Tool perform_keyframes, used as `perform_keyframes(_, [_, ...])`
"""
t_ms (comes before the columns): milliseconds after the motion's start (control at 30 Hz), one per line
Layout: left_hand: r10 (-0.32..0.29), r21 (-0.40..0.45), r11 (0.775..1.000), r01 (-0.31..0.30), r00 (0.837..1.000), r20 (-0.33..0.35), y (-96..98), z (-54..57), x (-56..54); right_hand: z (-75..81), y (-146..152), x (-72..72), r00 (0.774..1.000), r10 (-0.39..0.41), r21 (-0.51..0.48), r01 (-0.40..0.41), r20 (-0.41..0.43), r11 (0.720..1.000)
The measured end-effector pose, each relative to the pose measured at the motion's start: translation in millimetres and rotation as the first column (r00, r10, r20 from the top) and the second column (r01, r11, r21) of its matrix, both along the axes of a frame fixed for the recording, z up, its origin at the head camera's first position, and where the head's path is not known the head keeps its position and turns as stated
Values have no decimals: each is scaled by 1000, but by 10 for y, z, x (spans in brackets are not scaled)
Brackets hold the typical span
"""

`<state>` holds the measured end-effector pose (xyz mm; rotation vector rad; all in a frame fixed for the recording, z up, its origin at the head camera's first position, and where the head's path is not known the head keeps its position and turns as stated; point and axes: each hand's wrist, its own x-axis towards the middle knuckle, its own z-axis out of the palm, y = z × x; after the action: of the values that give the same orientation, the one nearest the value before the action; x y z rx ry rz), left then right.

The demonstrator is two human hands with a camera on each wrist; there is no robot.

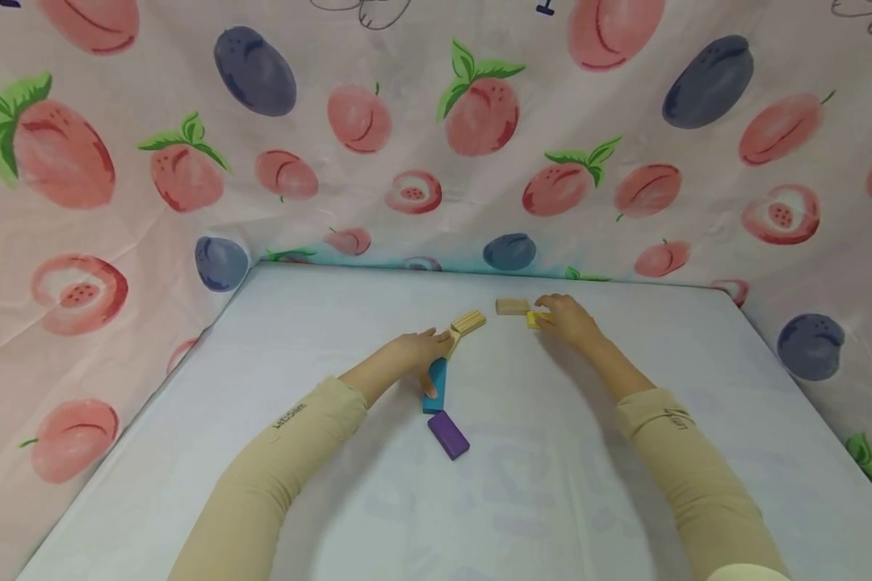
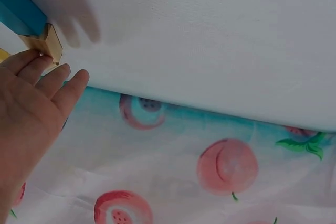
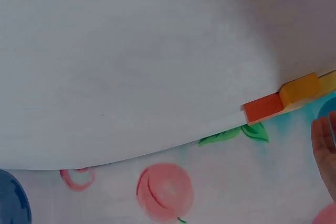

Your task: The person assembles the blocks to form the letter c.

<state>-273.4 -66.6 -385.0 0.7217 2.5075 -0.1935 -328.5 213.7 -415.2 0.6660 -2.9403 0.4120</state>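
Remotely, I see the left hand (image 1: 420,352), fingers extended, seemingly steadying a wooden block (image 2: 51,43) beside the blue block (image 1: 439,386); whether the right hand (image 1: 569,320) grips the yellow block (image 1: 533,321), I cannot tell.

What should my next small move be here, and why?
Perhaps nudge the plain tan rectangular wooden block toward the striped tan wooden block with your right hand: a visible gap separates those two blocks, and that hand is close to the plain one.
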Motion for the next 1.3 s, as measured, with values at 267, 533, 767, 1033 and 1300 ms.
perform_keyframes(267, [-8, -1, 1000, 8, 1000, -6, -14, -25, -15, -20, 79, -9, 997, -17, 31, 15, 69, 999])
perform_keyframes(533, [-27, 11, 1000, 27, 999, -22, -13, 6, 28, -38, 72, -25, 993, -14, 58, 8, 116, 998])
perform_keyframes(767, [-35, 16, 999, 36, 998, -48, -15, 35, 51, -33, 51, -66, 985, -39, 81, 26, 169, 996])
perform_keyframes(1033, [-69, 8, 997, 70, 992, -101, -29, 17, 84, -18, 23, -100, 976, -35, 97, 14, 217, 995])
perform_keyframes(1300, [-73, 47, 996, 78, 992, -102, -43, 32, 113, -17, 14, -93, 976, -46, 101, 24, 213, 995])
